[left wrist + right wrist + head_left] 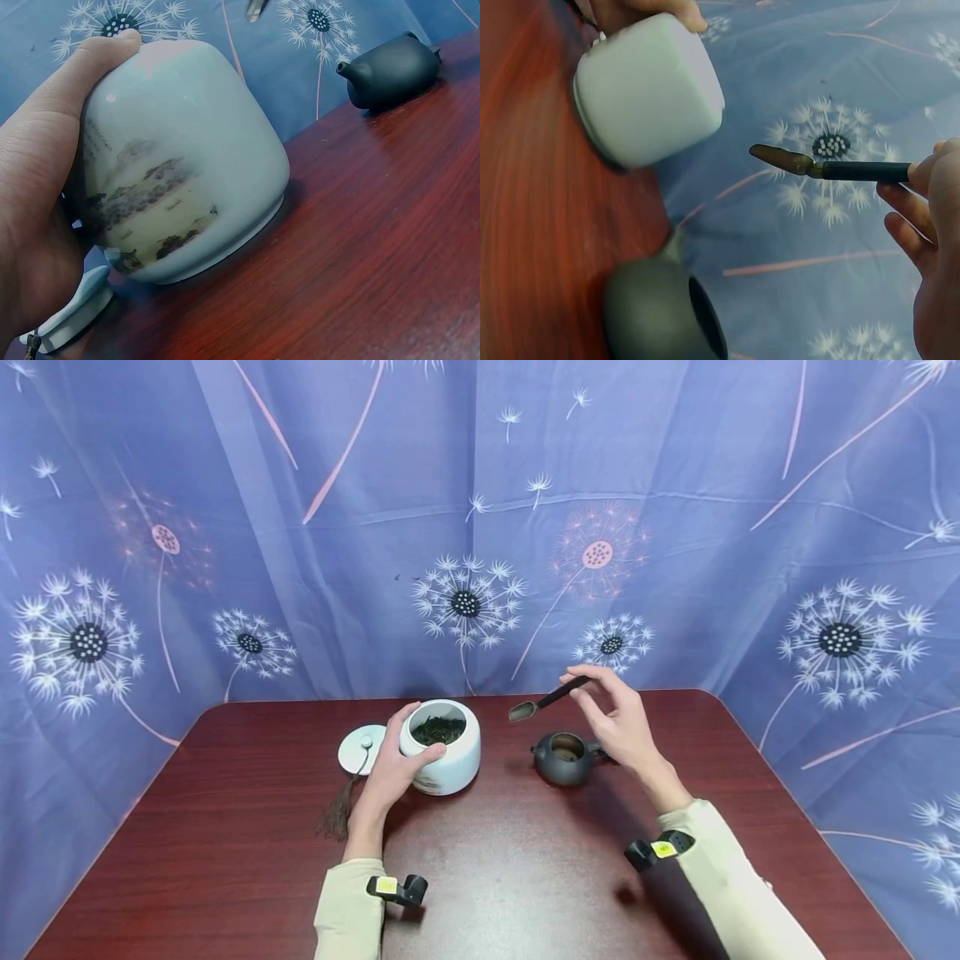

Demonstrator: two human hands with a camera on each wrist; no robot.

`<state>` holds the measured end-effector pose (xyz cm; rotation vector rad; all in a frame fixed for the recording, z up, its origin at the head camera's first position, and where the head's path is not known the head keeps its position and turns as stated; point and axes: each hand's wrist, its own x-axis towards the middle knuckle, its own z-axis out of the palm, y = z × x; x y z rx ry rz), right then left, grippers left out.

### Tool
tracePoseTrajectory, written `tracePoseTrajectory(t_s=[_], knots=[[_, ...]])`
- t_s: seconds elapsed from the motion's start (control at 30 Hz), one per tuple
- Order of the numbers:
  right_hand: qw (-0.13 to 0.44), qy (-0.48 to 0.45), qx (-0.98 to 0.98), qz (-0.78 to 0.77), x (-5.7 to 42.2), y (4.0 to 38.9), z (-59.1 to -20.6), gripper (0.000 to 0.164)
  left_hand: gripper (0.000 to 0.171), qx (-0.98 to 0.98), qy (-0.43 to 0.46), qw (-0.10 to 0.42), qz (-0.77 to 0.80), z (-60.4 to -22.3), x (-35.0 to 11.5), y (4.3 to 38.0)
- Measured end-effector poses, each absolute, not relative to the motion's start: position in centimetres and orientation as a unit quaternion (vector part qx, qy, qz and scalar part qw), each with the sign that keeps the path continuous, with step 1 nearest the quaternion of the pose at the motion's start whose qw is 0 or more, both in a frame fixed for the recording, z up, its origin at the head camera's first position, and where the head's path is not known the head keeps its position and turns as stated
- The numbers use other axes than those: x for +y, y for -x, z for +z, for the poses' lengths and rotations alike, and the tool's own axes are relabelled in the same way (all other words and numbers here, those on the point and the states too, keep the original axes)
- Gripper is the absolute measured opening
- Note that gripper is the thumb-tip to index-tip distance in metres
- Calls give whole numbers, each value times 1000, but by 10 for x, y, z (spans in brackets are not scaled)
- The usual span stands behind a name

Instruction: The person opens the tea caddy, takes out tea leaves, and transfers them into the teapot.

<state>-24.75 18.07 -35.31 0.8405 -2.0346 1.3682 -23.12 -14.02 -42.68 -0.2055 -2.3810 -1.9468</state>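
Note:
My left hand point(392, 772) grips a white ceramic tea jar point(459, 764), thumb at the front rim and fingers round its far left side. Dark tea leaves point(438, 731) show inside the open jar, and a landscape picture decorates its wall in the left wrist view. Between thumb and fingers, my right hand point(618, 718) pinches the dark handle of a small tea scoop point(523, 711). The scoop is held in the air, its metal bowl pointing left toward the jar. Below the right hand stands a dark clay teapot point(564, 770), lidless, its spout toward the jar.
The white jar lid point(352, 750), with a knob and a brown tassel point(337, 810), lies on the table left of the jar. A reddish-brown wooden table point(480, 877) bears everything. Behind it hangs a blue curtain point(360, 610) with dandelion prints.

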Motion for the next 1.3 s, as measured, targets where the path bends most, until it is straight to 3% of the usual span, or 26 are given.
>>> tracePoseTrajectory(t_s=[1.03, 1.3], knots=[[253, -372, -723, 525, 113, 250, -339, 28, 84, -763, 71, 28, -641, -428, -140, 231], [250, -377, -734, 506, 99, 276, -373, 29, 85, -764, 68, 32, -641, -438, -142, 239]])
